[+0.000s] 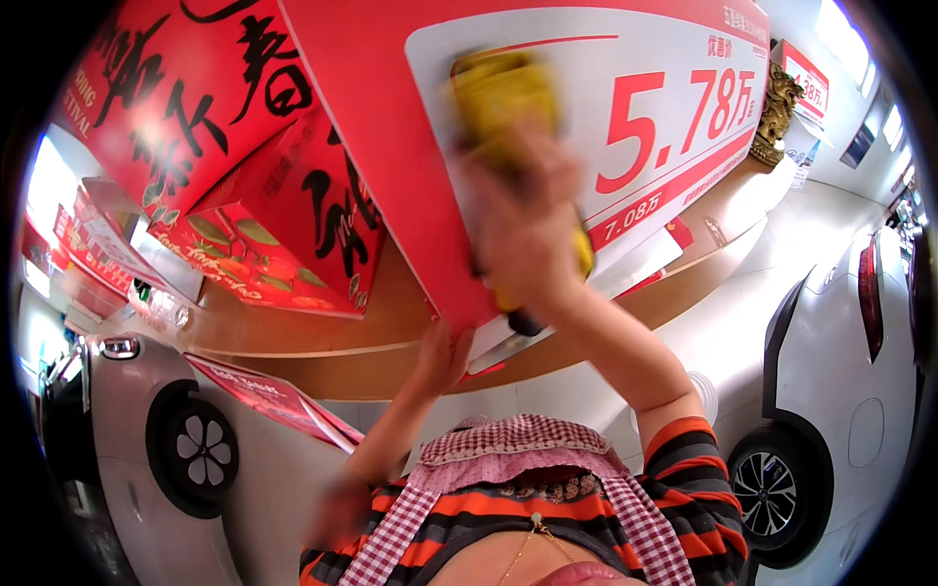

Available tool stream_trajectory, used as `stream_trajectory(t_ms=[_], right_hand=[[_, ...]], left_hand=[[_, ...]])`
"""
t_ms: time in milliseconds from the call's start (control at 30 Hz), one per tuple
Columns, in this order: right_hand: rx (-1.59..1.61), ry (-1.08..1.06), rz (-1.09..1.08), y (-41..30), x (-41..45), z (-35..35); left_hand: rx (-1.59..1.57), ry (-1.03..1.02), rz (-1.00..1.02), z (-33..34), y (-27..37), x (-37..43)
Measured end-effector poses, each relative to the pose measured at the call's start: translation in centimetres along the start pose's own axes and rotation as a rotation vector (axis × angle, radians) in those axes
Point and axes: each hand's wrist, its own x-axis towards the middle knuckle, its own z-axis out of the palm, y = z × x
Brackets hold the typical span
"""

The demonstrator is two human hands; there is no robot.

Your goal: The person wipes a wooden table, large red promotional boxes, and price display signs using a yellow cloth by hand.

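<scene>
A large red-and-white price sign (645, 55) stands tilted on a curved wooden counter and bears printed writing. My right hand (524, 209) is over the sign's white face, gripping a yellow-and-black object (506, 88). Motion blur hides its exact kind; yellow and black parts show above and below the hand. Down at the sign's lower left corner, my left hand (443, 355) grips the bottom edge, its fingertips partly hidden.
Red gift boxes (286, 220) with black lettering stand left on the wooden counter (293, 370). A golden ornament (777, 113) sits behind the sign's right end. Silver cars flank me at left (121, 425) and right (843, 395). A red printed board (271, 395) leans below the counter.
</scene>
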Motion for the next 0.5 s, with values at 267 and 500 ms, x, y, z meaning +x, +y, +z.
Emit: stream_trajectory(t_ms=[267,500], right_hand=[[-0.134,-0.137,0.017,8.5,14.3,6.0],[0.134,0.437,0.000,29.8,9.5,-5.9]], left_hand=[[-0.127,-0.002,-0.048,0.4,0.9,-0.4],[-0.171,-0.017,-0.031,1.2,1.0,0.2]])
